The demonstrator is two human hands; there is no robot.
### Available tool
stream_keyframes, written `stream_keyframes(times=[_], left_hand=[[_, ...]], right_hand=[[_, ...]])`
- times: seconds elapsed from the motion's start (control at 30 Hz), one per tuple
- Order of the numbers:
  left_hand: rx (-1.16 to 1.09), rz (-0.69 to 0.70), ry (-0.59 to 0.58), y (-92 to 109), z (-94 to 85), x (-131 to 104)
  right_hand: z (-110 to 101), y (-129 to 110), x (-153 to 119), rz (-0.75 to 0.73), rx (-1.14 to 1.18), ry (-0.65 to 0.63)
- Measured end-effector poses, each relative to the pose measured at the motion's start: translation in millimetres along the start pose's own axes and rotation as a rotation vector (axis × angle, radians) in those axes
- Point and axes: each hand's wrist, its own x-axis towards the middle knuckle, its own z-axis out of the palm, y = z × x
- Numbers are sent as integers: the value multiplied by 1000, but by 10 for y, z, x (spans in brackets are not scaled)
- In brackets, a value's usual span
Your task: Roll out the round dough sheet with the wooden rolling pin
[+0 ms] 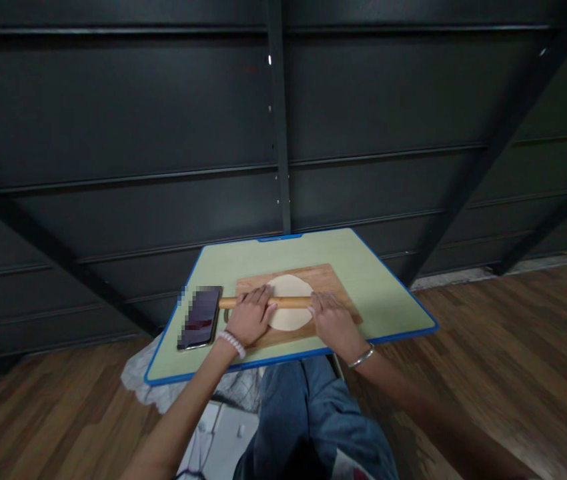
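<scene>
A wooden rolling pin (291, 303) lies sideways across a flat round sheet of dough (289, 321). My left hand (250, 316) is closed over the pin toward its left end, with the thumb pointing inward near the dough. On the other side, my right hand (334, 323) grips the pin near its right end, fingers over the top. The right tip of the pin is hidden under that hand. Beneath the dough is a wooden cutting board (324, 276), turned slightly on the table.
The small pale-green table (388, 308) has a blue rim and stands over my legs. A phone (203, 317) lies at its left side, partly pixelated. Dark metal panels (163, 113) rise behind. Grey cloth (142, 373) and a white box (236, 433) are below left, on wood flooring (508, 333).
</scene>
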Motion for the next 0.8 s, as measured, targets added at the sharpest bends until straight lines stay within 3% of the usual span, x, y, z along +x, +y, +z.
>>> stream_keyframes(times=[0.3,0.5,0.6,0.7,0.8], left_hand=[[-352,-13,7,-51,-19,-98],[-532,-78,38,-73,-20,-19],[-576,-83,79,-59,-2,-31],[-612,-80,126,-42,16,-72],[-594,-80,152,-34,20,-111]], right_hand=[[-187,-27,-146,55,88,-60],[-99,258,-34,95,573,-99],[-8,251,-92,94,658,46],[43,112,-231,12,591,253],[42,-44,-379,-56,520,377]])
